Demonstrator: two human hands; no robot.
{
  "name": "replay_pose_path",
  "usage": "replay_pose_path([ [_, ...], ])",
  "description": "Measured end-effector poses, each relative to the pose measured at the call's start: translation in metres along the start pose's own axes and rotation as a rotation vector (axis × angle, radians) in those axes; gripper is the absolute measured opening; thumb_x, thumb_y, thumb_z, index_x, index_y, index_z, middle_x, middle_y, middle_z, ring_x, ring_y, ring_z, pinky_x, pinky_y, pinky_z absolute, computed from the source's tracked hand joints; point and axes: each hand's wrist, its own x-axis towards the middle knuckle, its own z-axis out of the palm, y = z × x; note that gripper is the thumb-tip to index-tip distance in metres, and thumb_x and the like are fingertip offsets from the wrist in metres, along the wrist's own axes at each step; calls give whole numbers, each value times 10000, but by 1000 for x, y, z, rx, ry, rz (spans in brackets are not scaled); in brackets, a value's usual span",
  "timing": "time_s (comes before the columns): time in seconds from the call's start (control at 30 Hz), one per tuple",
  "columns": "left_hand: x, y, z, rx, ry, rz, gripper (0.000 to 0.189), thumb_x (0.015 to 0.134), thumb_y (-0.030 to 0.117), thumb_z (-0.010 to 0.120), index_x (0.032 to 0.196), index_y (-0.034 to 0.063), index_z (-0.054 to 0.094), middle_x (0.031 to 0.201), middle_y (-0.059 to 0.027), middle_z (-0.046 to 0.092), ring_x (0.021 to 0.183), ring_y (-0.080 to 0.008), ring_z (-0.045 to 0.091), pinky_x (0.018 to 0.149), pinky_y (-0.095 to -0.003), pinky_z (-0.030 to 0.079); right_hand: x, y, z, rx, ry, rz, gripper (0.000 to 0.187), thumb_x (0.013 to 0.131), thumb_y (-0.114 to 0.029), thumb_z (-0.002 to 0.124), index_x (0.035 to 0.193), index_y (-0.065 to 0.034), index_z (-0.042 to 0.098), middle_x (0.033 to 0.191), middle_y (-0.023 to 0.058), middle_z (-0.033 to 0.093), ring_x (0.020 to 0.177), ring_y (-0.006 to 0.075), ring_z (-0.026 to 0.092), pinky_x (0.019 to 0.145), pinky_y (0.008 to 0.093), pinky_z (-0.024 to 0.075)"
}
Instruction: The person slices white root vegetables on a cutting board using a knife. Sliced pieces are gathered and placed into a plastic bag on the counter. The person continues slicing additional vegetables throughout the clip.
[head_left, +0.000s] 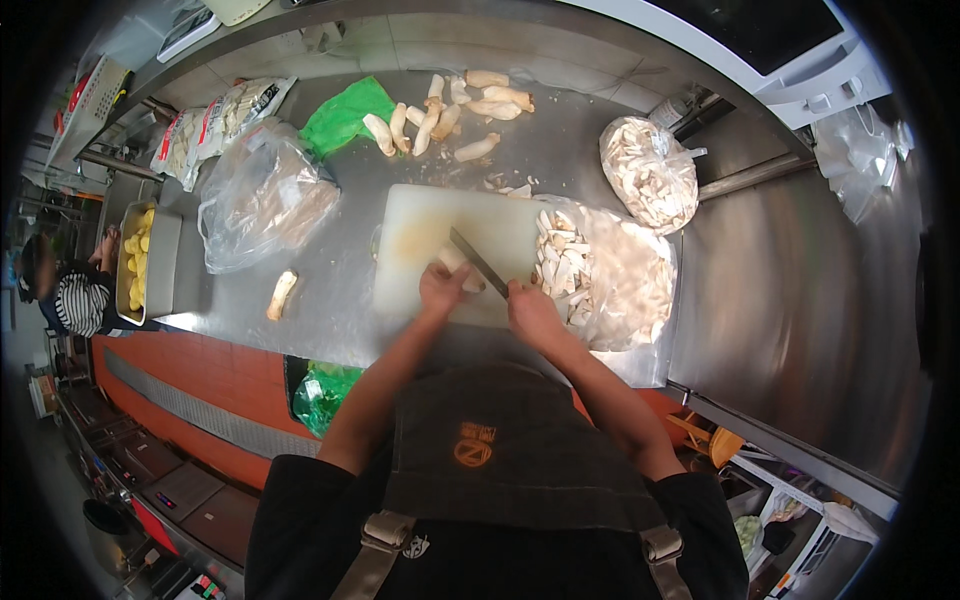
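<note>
On the white cutting board (420, 289), my left hand (442, 288) holds down a pale king oyster mushroom (451, 259), partly covered by my fingers. My right hand (531, 309) grips the handle of a kitchen knife (480, 262). The blade slants to the upper left, across or right beside the mushroom; the exact contact is too small to tell. Cut mushroom pieces (559, 255) lie at the board's right side, in the mouth of a clear plastic bag (630, 281). More whole king oyster mushrooms (427, 124) lie beyond the board.
A tied bag of cut mushrooms (645, 172) stands back right. A green cloth (349, 112), a clear bag (266, 199) and packaged mushrooms (232, 112) are back left. One mushroom (282, 295) lies left of the board. A metal pan (161, 259) of yellow pieces sits near another person (79, 300).
</note>
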Motion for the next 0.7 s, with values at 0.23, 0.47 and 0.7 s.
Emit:
replay_pose_path([
  [0.23,4,-16,-16,64,15,70,437,888,329,913,869,5,620,667,-93,700,570,-158,672,564,-334,551,-13,-31,-1,105,-69,155,179,989,-96,645,1070,44,568,853,308,711,802,527,711,733,624,558],
  [0.47,6,-18,-15,20,0,37,410,878,255,935,909,15,604,778,-78,707,637,-127,652,575,-328,549,0,-48,-12,96,-182,192,227,886,6,621,1109,44,596,977,309,735,933,517,732,834,608,587],
  [0.7,10,-30,-15,-54,-2,63,359,902,197,907,985,15,608,807,-55,702,705,-131,666,626,-326,560,23,-40,14,120,-201,124,232,913,-29,628,1130,52,608,990,316,735,953,519,732,837,616,581],
])
